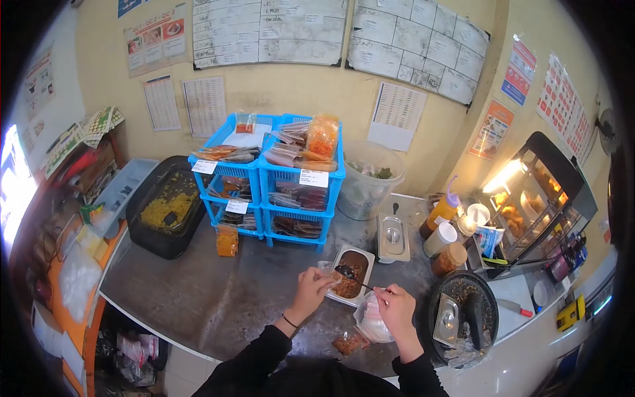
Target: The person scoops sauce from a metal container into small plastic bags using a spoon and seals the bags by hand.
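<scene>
A steel container [362,259] of reddish-brown food stands on the dark metal table. At its left edge my left hand [313,291] pinches a small clear plastic bag [325,267]. My right hand [395,308] grips the thin handle of a dark spoon [345,270], whose bowl is over the container near the bag. Beneath and beside my right hand lies a stack of clear plastic bags [372,319]. A small filled packet [349,343] rests just left of that stack.
Blue stacked baskets [266,178] of packets stand at the back. A black tray [165,245] of yellow food is left. A lidded steel container [393,239], bottles [442,239], a black mortar [488,311], a red-handled knife [514,307] and a heated display case [542,198] are right.
</scene>
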### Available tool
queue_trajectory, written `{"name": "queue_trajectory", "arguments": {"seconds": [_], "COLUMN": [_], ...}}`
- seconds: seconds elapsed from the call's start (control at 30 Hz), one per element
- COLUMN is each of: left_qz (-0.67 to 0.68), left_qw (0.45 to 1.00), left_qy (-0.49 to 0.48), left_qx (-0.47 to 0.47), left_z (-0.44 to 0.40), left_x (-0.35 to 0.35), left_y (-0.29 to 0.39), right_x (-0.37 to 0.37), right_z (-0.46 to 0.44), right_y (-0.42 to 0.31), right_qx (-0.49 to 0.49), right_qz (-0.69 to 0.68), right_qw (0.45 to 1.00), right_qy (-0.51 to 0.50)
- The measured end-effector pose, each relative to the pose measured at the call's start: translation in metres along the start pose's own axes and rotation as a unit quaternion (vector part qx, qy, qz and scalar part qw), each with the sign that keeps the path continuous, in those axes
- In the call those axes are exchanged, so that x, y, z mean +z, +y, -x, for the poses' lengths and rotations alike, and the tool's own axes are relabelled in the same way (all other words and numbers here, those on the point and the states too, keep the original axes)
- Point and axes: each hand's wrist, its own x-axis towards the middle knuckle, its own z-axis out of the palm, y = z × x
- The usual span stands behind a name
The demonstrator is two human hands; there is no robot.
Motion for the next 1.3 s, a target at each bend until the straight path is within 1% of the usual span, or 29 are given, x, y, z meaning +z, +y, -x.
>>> {"name": "queue_trajectory", "arguments": {"seconds": [0.07, 0.17, 0.2, 0.27, 0.3, 0.37, 0.4, 0.47, 0.5, 0.53, 0.57, 0.6, 0.63, 0.67, 0.7, 0.73, 0.83, 0.9, 0.97, 1.0, 1.03, 1.1, 1.17, 1.2, 1.27, 1.3], "left_qz": [0.002, -0.005, -0.009, 0.089, 0.138, 0.189, 0.214, 0.225, 0.229, 0.301, 0.37, 0.436, 0.447, 0.458, 0.469, 0.468, 0.451, 0.417, 0.593, 0.671, 0.71, 0.775, 0.753, 0.742, 0.692, 0.665], "left_qw": [1.0, 1.0, 1.0, 0.994, 0.985, 0.969, 0.958, 0.95, 0.946, 0.919, 0.886, 0.846, 0.837, 0.828, 0.818, 0.83, 0.862, 0.884, 0.76, 0.685, 0.63, 0.509, 0.533, 0.545, 0.614, 0.647], "left_qy": [-0.005, -0.004, -0.002, 0.006, 0.009, 0.049, 0.066, 0.048, 0.041, 0.026, 0.011, -0.005, -0.016, -0.026, -0.037, -0.052, -0.095, -0.123, -0.135, -0.135, -0.125, -0.101, -0.12, -0.13, -0.122, -0.118], "left_qx": [-0.003, 0.0, 0.002, -0.067, -0.101, -0.153, -0.177, -0.212, -0.228, -0.254, -0.28, -0.307, -0.314, -0.323, -0.332, -0.298, -0.211, -0.173, -0.228, -0.249, -0.289, -0.362, -0.367, -0.369, -0.36, -0.354], "left_z": [0.0, 0.001, 0.0, 0.001, 0.002, 0.011, 0.016, 0.024, 0.025, 0.026, 0.027, 0.029, 0.031, 0.034, 0.034, 0.034, 0.036, 0.038, 0.035, 0.035, 0.038, 0.043, 0.047, 0.049, 0.051, 0.051], "left_x": [0.0, -0.001, -0.002, -0.001, -0.001, 0.009, 0.014, 0.017, 0.016, 0.014, 0.012, 0.009, 0.006, 0.002, -0.002, -0.007, -0.02, -0.027, -0.036, -0.039, -0.039, -0.038, -0.038, -0.038, -0.038, -0.039], "left_y": [0.001, 0.002, 0.002, 0.006, 0.007, -0.002, -0.007, -0.014, -0.016, -0.016, -0.015, -0.013, -0.012, -0.01, -0.009, -0.007, -0.004, -0.002, 0.009, 0.012, 0.01, 0.006, 0.008, 0.009, 0.005, 0.005], "right_x": [-0.001, 0.001, 0.002, 0.008, 0.012, 0.025, 0.035, 0.052, 0.055, 0.058, 0.071, 0.09, 0.099, 0.102, 0.102, 0.103, 0.108, 0.108, 0.105, 0.101, 0.097, 0.092, 0.086, 0.083, 0.078, 0.076], "right_z": [0.001, 0.003, 0.005, 0.008, 0.007, 0.004, 0.003, 0.0, -0.006, -0.012, -0.011, -0.006, -0.005, -0.005, -0.008, -0.009, 0.001, 0.008, 0.016, 0.017, 0.019, 0.025, 0.029, 0.031, 0.034, 0.036], "right_y": [-0.004, -0.005, -0.004, 0.0, 0.004, 0.017, 0.022, 0.022, 0.011, -0.002, -0.008, -0.011, -0.013, -0.013, -0.013, -0.013, -0.007, -0.008, -0.013, -0.016, -0.02, -0.026, -0.032, -0.034, -0.039, -0.043], "right_qx": [-0.017, -0.009, 0.032, 0.113, 0.112, 0.117, 0.105, 0.084, 0.02, -0.045, 0.001, 0.046, 0.09, 0.196, 0.292, 0.375, 0.346, 0.358, 0.366, 0.364, 0.36, 0.358, 0.354, 0.36, 0.372, 0.36], "right_qz": [0.016, 0.017, -0.013, -0.073, -0.06, -0.033, 0.001, 0.064, 0.046, 0.03, -0.08, -0.189, -0.297, -0.432, -0.551, -0.649, -0.8, -0.812, -0.826, -0.833, -0.841, -0.85, -0.857, -0.843, -0.807, -0.746], "right_qw": [1.0, 1.0, 0.999, 0.991, 0.992, 0.992, 0.99, 0.973, 0.992, 0.998, 0.995, 0.977, 0.942, 0.861, 0.744, 0.598, 0.378, 0.339, 0.304, 0.293, 0.283, 0.283, 0.286, 0.328, 0.41, 0.525], "right_qy": [0.02, 0.013, 0.005, -0.012, -0.02, -0.035, -0.093, -0.206, -0.113, -0.016, -0.054, -0.091, -0.126, -0.186, -0.239, -0.283, -0.313, -0.312, -0.303, -0.295, -0.288, -0.264, -0.24, -0.23, -0.207, -0.194]}}
